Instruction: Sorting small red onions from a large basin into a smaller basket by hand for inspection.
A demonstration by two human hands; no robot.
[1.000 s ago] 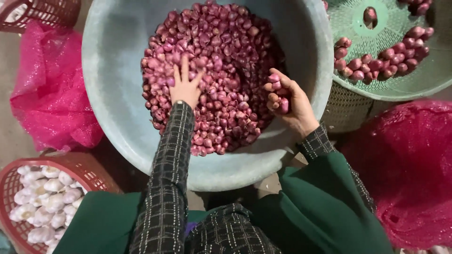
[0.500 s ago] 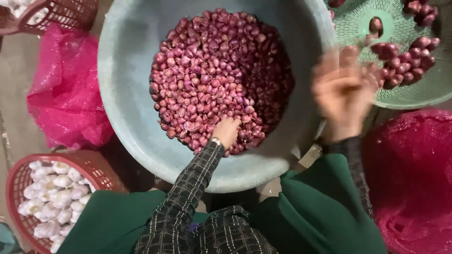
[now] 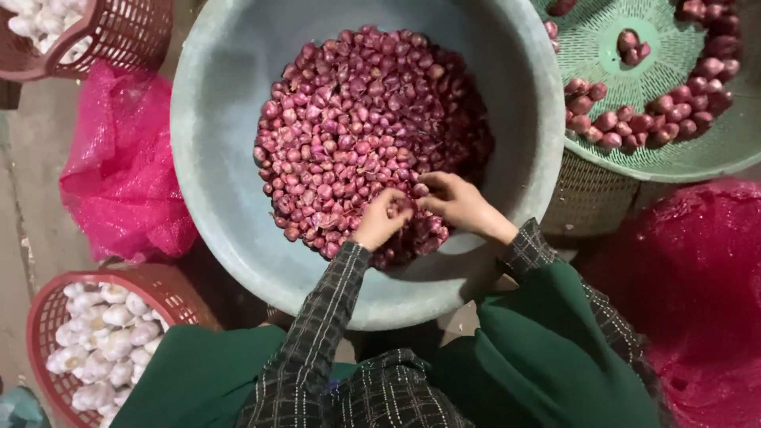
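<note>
You were mid-sort here, both hands down in the big grey-blue basin (image 3: 214,158), working the near edge of the shallot pile (image 3: 365,135) right in front of your fingers. That pile filled most of the middle of the basin, running away from your hands toward the far wall.

Off to the right of your right hand, up and away, sat the green slotted tray (image 3: 674,150) with a curved row of shallots along its inner edge, well apart from where you were picking. Just to the right of your right sleeve was a heap of red mesh sacking (image 3: 697,285). Out past your left hand on the floor was the pink mesh bag (image 3: 119,174), and nearer your left elbow a red basket (image 3: 47,317) holding white garlic bulbs (image 3: 103,341). A second red basket (image 3: 127,32) sat far up on that side.

Your left hand (image 3: 379,220) was curled with the fingers pinched down into the shallots, and it looked like it was grasping one or two, though I couldn't make out exactly which. Your right hand (image 3: 456,202) sat just beside it, fingers bent over the pile and nearly touching the left; I couldn't tell if it had actually closed on anything or was just raking.

My read: you were at the picking stage, pulling pieces out of the near edge. The next move probably called for a firm pinch on whatever you'd singled out, then a clean lift clear of the basin rim.
</note>
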